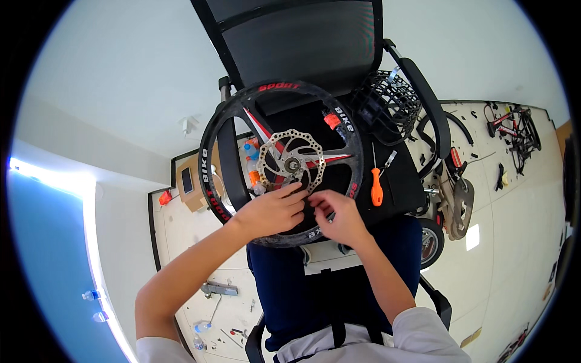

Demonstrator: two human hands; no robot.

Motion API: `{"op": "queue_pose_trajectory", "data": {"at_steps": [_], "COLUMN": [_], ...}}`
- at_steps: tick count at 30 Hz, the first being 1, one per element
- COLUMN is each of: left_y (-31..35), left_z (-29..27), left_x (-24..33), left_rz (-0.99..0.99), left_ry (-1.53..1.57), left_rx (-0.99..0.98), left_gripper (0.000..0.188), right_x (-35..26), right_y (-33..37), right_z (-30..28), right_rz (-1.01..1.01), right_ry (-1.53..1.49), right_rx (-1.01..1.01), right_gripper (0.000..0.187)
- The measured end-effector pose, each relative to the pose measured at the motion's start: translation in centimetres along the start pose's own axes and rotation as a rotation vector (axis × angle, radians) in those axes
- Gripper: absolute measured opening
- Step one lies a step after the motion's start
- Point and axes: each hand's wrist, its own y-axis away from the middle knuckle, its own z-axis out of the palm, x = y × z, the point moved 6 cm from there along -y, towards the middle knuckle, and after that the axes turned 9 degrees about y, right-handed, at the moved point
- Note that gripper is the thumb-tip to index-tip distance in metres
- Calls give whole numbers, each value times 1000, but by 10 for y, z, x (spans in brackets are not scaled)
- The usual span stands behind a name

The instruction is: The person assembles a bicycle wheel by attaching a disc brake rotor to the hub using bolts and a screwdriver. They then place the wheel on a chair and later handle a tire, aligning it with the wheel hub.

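A black bicycle wheel point(209, 154) with red-and-white spokes lies across the chair seat and my lap. At its hub sits a silver brake rotor point(315, 145) with a perforated edge. My left hand point(275, 209) reaches over the rotor's near edge, fingers stretched toward the hub and apart. Just right of it, my right hand point(339, 215) has thumb and fingertips drawn together by the rotor's near rim; whatever they pinch is too small to make out. To the right of the wheel, an orange-handled screwdriver point(376, 189) rests on the seat.
A black basket point(390, 100) stands at the seat's back right, inside the armrest point(426, 97). Beyond the wheel rises the mesh backrest point(302, 48). On the floor are a small wheel point(431, 242), a red-and-black bike frame point(511, 124) and a cardboard box point(192, 184) with a phone point(187, 180).
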Motion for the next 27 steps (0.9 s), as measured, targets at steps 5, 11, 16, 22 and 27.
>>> {"op": "queue_pose_trajectory", "data": {"at_steps": [5, 11, 16, 22, 27], "left_y": [18, 28, 32, 50, 51], "left_z": [-6, -29, -40, -40, -32], "left_x": [-10, -28, -34, -54, -76], "left_rz": [80, 4, -77, -233, -542], "left_ry": [-33, 20, 8, 196, 644], "left_rx": [-33, 6, 67, 182, 336], "left_gripper": [17, 14, 18, 22, 23], "right_x": [-22, -43, -47, -38, -12], "right_y": [16, -2, -29, -51, -61], "right_z": [29, 43, 24, 8, 18], "right_rz": [-335, -611, -524, -436, -311], "right_ry": [383, 559, 466, 454, 338], "right_rx": [-84, -3, 63, 61, 98], "right_gripper": [26, 22, 31, 31, 14]}}
